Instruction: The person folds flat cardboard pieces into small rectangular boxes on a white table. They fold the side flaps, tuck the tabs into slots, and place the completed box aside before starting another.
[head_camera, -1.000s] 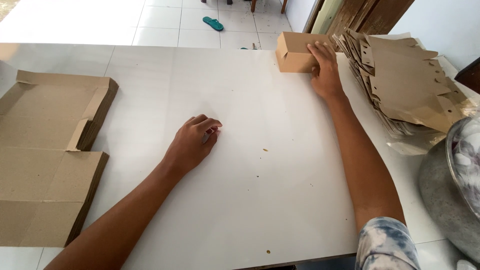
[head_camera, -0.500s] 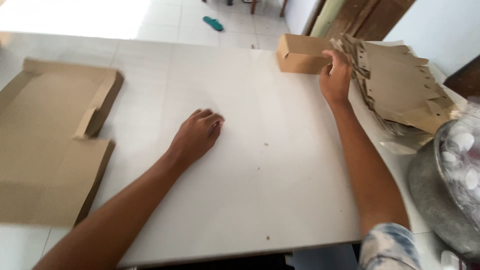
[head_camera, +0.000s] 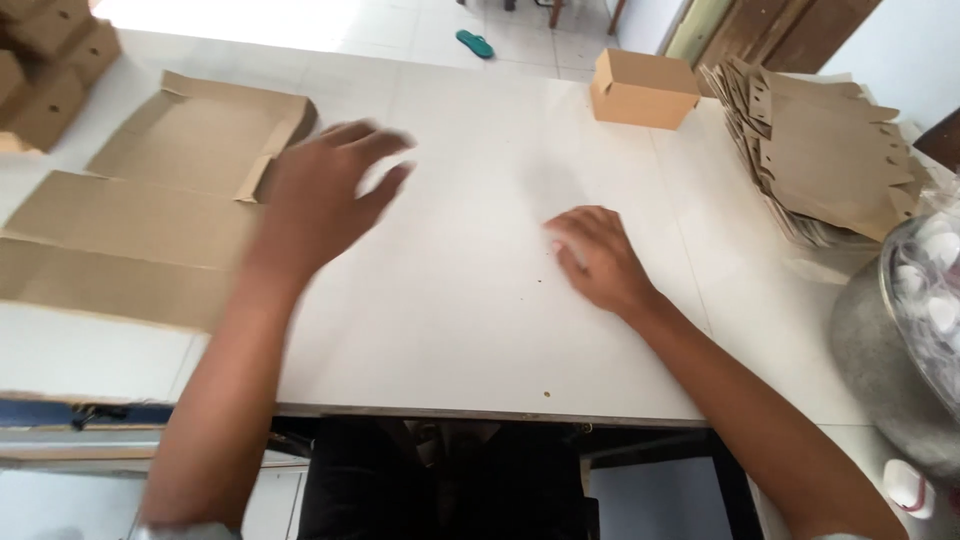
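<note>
My left hand (head_camera: 325, 195) is raised and blurred over the left part of the white table (head_camera: 470, 330), fingers spread, holding nothing, close to the flat unfolded cardboard sheets (head_camera: 150, 225). My right hand (head_camera: 595, 260) rests on the table's middle, fingers loosely curled, with nothing in it. A small folded brown cardboard box (head_camera: 643, 88) stands at the far side of the table, well beyond my right hand. A stack of flat die-cut box blanks (head_camera: 825, 150) lies at the far right.
Several folded brown boxes (head_camera: 50, 70) are piled at the far left corner. A grey metal bowl (head_camera: 900, 350) with small white items under clear plastic sits at the right edge. A teal sandal (head_camera: 479, 43) lies on the tiled floor beyond.
My right hand has let go of the small box and come back to the table's middle. My left hand has lifted and swung left toward the flat cardboard. The view has tilted down.
</note>
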